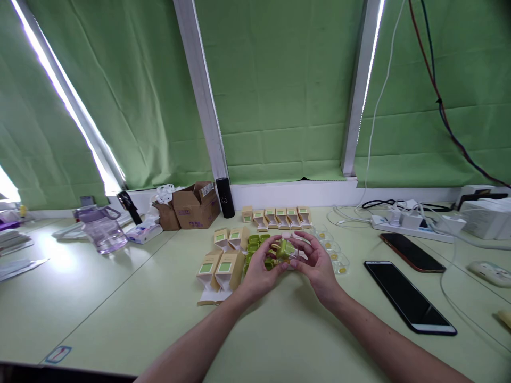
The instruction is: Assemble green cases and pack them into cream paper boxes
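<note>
While the left hand (259, 266) and right hand (318, 266) held a small green container (285, 249) between their fingers over the counter (159, 319), tan cartons (229, 272) stood left. Clear cups (334, 256) to the right showed yellow inside; beyond, far left, an open cardboard box (194, 211) hid its contents.
</note>
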Demonstrator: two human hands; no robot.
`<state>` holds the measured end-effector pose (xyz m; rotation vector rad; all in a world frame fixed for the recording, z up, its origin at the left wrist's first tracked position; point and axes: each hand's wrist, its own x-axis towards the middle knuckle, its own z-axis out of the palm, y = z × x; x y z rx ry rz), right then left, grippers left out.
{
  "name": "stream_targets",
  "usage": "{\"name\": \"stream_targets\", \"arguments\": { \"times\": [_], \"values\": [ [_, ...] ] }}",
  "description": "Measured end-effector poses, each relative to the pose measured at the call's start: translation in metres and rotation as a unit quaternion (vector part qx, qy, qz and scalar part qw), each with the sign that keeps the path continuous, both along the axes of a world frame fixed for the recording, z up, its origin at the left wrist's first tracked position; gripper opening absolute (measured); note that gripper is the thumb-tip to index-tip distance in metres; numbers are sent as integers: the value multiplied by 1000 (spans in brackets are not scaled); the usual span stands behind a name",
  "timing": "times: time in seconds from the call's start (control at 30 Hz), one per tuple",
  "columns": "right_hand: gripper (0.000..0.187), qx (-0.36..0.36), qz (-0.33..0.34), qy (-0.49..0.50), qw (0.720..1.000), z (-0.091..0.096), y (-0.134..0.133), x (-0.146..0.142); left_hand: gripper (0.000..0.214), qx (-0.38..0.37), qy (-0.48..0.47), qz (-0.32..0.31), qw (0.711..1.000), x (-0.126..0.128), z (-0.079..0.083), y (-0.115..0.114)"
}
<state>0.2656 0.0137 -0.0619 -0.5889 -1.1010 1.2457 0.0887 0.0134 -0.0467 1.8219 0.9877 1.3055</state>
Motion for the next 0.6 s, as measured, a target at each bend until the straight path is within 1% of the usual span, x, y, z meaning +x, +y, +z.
{"name": "stream_targets", "arguments": {
  "times": [0.1,0.23,0.43,0.5,0.6],
  "values": [
    [69,16,5,-18,1000,1,-2,0,54,0,3,7,1000,0,0,0],
    [67,47,2,-36,998,2,-4,-1,53,2,10,18,1000,0,-2,2],
    [47,84,-7,-50,995,6,-3,5,46,46,34,36,998,-2,1,1],
    [41,82,-34,-41,995,8,-1,8,45,65,51,41,996,-3,4,-2],
    [34,70,-94,-36,992,10,1,11,44,93,93,39,991,-3,8,-7]
  ]
}}
